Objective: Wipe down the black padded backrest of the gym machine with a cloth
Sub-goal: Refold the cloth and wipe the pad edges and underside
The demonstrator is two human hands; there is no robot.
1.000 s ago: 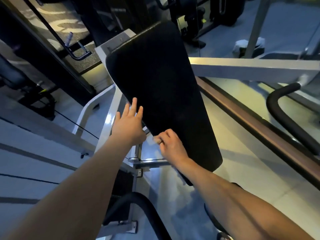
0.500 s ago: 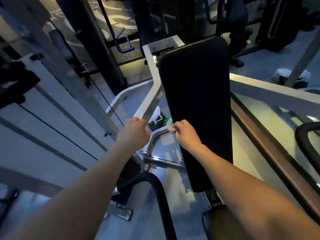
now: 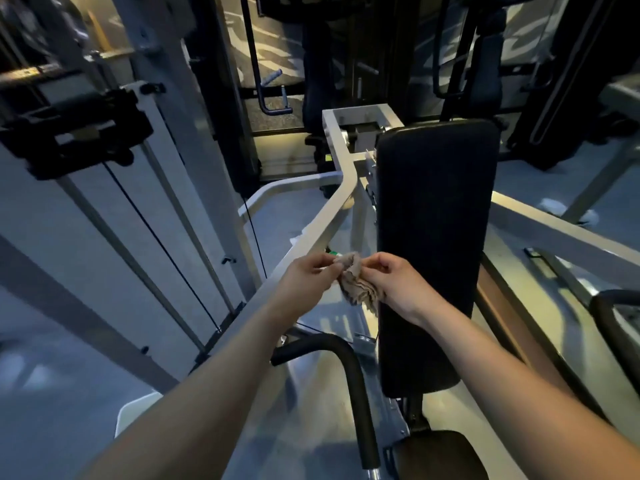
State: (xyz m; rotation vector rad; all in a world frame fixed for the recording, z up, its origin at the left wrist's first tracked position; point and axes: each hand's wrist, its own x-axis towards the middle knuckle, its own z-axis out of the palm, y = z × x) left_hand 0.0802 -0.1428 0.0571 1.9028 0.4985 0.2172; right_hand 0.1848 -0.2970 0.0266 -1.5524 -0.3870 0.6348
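Stretching out in dim bluish light, the grey gym floor [image 3: 284,220] runs between pieces of exercise equipment, with more dark machines standing at the far side of the room. A pale weight-tower column [image 3: 194,140] rises on the left, with a thin black cable [image 3: 162,251] slanting down in front of it. A silver frame bar [image 3: 322,226] angles up from the lower left toward the machine's head.

The black padded backrest [image 3: 433,237] stands upright right of centre, long and narrow. A dark seat pad [image 3: 443,452] sits below its foot and a black foam-covered handle [image 3: 353,382] curves down to its left.

Both bare forearms reach in from the bottom edge. The crumpled beige cloth [image 3: 356,285] hangs between the two hands, just left of the backrest's left edge. The left hand [image 3: 304,282] pinches the cloth's upper left part with curled fingertips, above the silver bar. The right hand [image 3: 398,285] pinches the upper right part between thumb and fingers, and this hand lies in front of the backrest's left edge. The cloth's lower folds droop below both grips, and its bottom corner meets the pad's edge in the view. Whether it actually touches the pad cannot be told.
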